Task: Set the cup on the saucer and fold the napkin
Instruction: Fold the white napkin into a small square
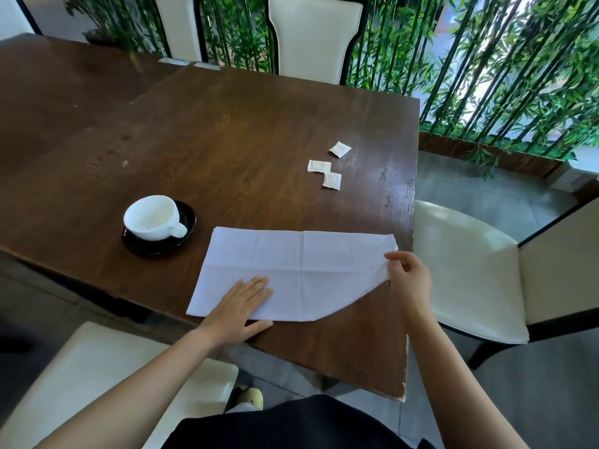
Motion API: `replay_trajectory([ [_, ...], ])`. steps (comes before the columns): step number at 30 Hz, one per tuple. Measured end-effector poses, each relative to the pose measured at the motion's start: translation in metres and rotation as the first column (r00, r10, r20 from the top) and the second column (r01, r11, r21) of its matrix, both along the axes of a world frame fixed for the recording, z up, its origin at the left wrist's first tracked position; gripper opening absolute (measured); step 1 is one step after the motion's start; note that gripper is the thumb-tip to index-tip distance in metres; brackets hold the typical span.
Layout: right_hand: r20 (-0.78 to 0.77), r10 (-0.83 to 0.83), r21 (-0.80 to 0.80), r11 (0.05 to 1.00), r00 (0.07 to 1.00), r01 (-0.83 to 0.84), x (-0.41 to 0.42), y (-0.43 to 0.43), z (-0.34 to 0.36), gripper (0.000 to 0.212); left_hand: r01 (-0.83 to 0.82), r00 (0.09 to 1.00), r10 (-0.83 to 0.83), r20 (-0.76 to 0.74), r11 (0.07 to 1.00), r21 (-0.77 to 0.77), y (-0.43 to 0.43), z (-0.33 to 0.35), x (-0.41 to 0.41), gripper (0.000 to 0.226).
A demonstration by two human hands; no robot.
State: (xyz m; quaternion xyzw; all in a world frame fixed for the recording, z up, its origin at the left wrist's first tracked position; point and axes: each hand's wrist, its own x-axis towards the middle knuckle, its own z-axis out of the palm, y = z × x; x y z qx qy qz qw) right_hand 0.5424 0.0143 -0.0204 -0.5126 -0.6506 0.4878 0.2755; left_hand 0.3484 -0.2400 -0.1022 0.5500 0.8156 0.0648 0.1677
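A white cup [152,218] stands on a black saucer [188,215] at the left of the brown table, its handle pointing right. A white napkin [298,264] lies spread near the table's front edge. My left hand [240,306] lies flat with fingers apart on the napkin's near left part. My right hand [410,280] pinches the napkin's right near corner and lifts it a little off the table, so that edge runs slanted.
Three small white sachets [327,171] lie on the table [227,140] beyond the napkin. White-cushioned chairs stand at the right [466,273], at the near left [97,367] and at the far side [314,34]. Green bamboo stalks fill the background.
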Motion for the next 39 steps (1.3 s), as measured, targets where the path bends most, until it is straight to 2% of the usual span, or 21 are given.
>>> replay_trajectory([
  [5, -0.013, 0.045, 0.033, 0.998, 0.999, -0.045, -0.011, 0.013, 0.020, 0.027, 0.032, 0.992, -0.008, -0.123, 0.980, 0.197, -0.015, 0.013, -0.010, 0.047],
  [8, -0.103, 0.041, -0.026, 0.999, 0.994, -0.043, -0.018, 0.020, 0.030, 0.027, 0.061, 0.971, 0.007, -0.239, 0.958, 0.279, -0.015, 0.021, -0.010, 0.043],
  [10, -0.214, 0.029, -0.127, 0.990, 0.976, -0.057, -0.020, 0.023, 0.038, 0.027, -0.033, 0.968, 0.112, -0.223, 0.943, 0.332, -0.016, 0.025, -0.014, 0.036],
  [11, -0.238, 0.044, -0.145, 0.986, 0.970, -0.080, -0.021, 0.024, 0.040, 0.030, -0.135, 0.963, 0.207, -0.172, 0.924, 0.357, -0.015, 0.029, -0.017, 0.029],
  [12, -0.219, 0.081, -0.127, 0.986, 0.972, -0.111, -0.022, 0.025, 0.042, 0.035, -0.269, 0.939, 0.328, -0.102, 0.887, 0.376, -0.013, 0.034, -0.021, 0.022],
  [14, -0.118, 0.178, -0.034, 0.983, 0.977, -0.183, -0.024, 0.025, 0.048, 0.045, -0.475, 0.859, 0.512, -0.003, 0.799, 0.369, -0.005, 0.049, -0.034, 0.024],
  [17, -0.076, 0.190, 0.093, 0.979, 0.979, -0.183, -0.030, 0.024, 0.055, 0.045, -0.525, 0.832, 0.552, 0.055, 0.752, 0.400, 0.010, 0.079, -0.057, 0.022],
  [20, -0.164, 0.084, 0.142, 0.988, 0.983, -0.061, -0.032, 0.029, 0.064, 0.016, -0.529, 0.848, 0.498, 0.181, 0.774, 0.347, 0.021, 0.116, -0.072, 0.021],
  [21, -0.207, 0.056, 0.131, 0.991, 0.977, -0.029, -0.033, 0.031, 0.067, 0.013, -0.523, 0.852, 0.486, 0.193, 0.791, 0.319, 0.023, 0.128, -0.076, 0.018],
  [24, -0.278, -0.005, 0.114, 0.993, 0.961, 0.038, -0.034, 0.041, 0.071, 0.026, -0.538, 0.842, 0.510, 0.174, 0.809, 0.234, 0.028, 0.159, -0.087, 0.011],
  [32, -0.309, -0.131, -0.037, 0.991, 0.942, 0.126, -0.051, 0.061, 0.070, 0.016, -0.448, 0.894, 0.445, 0.057, 0.893, 0.055, 0.052, 0.193, -0.118, 0.005],
  [35, -0.303, -0.156, -0.110, 0.986, 0.940, 0.128, -0.061, 0.070, 0.063, 0.014, -0.439, 0.898, 0.439, 0.022, 0.899, -0.013, 0.061, 0.185, -0.132, 0.005],
  [39, -0.327, -0.198, -0.182, 0.973, 0.924, 0.144, -0.077, 0.086, 0.051, 0.014, -0.467, 0.884, 0.467, -0.016, 0.884, -0.018, 0.075, 0.180, -0.153, 0.005],
])
